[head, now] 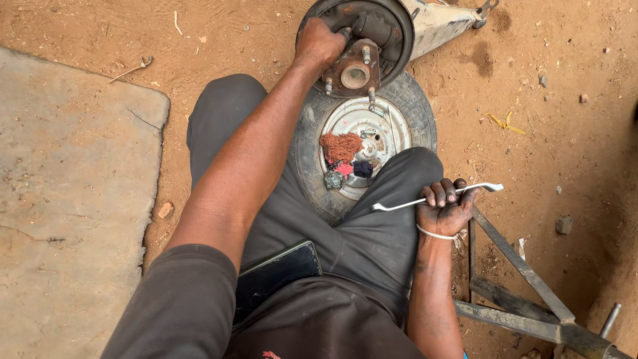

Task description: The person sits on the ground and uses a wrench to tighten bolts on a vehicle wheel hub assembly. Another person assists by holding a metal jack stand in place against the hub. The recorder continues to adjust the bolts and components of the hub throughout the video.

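Head view: one wheel (312,153), two hands, one tool (435,197).

phone (278,274): the one screen in view; it lies on the lap, against the left thigh
shape: flat slab with rounded corners, tilted, its lower left end hidden under the left sleeve
colour: black with a thin pale edge
screen: dark and glossy, nothing lit
packages: none in view
labels: none in view
signs: none in view
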